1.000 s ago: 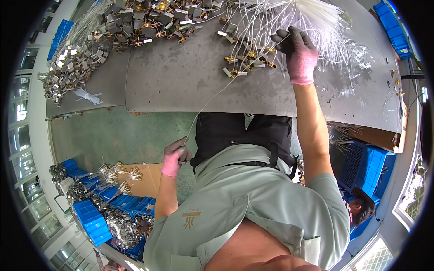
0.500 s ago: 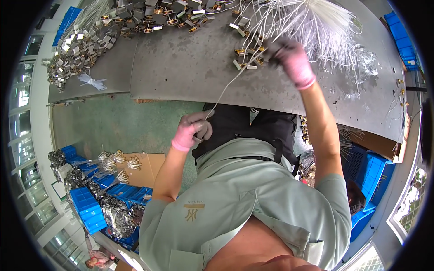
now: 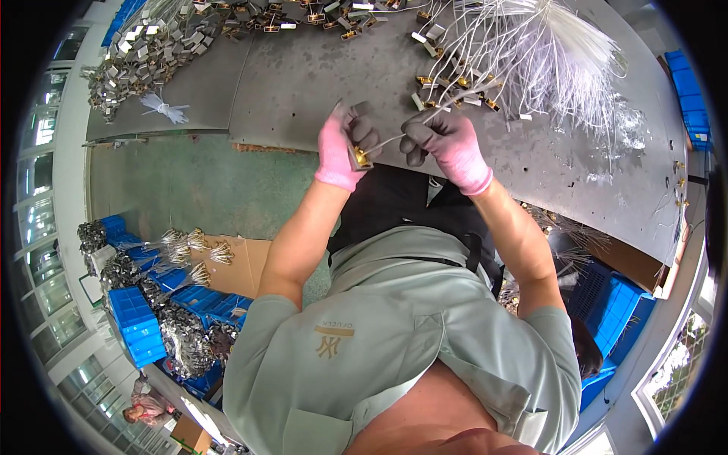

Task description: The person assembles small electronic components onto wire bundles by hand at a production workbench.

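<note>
While our left grip clasps a boxy gold-and-grey piece, our right grip pinches a thin white cord.

Left glove and right glove: pink with dark-grey fingers
White wire; small part gold and grey; tabletop grey, darkly mottled; shirt pale green, gold chest emblem; black trousers; blue crate.

Workshop, grey workbench, heaped metal parts, bundled white cords, blue plastic crates, green floor
</note>
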